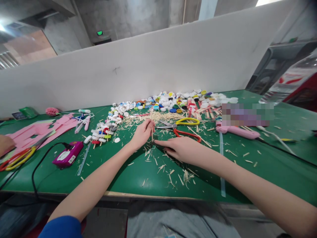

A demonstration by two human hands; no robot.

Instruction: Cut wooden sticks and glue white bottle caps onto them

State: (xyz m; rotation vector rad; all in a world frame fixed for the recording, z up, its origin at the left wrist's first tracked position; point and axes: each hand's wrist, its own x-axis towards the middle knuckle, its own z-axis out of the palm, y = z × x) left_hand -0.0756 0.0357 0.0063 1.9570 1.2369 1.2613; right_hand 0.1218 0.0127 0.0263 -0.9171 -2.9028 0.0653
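A white partition [153, 74] stands across from me, and beyond it I see a lit sign [99, 33]. On my left lie pink paper [66, 125], a flower [52, 111] and a magenta box [68, 154] with a cable [33, 175]; on my right are a bottle [294, 79] and a chair [276, 54].

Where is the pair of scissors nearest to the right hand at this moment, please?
In the head view, the scissors lie just right of centre on the green table, beyond the right hand and left of the pink glue gun.
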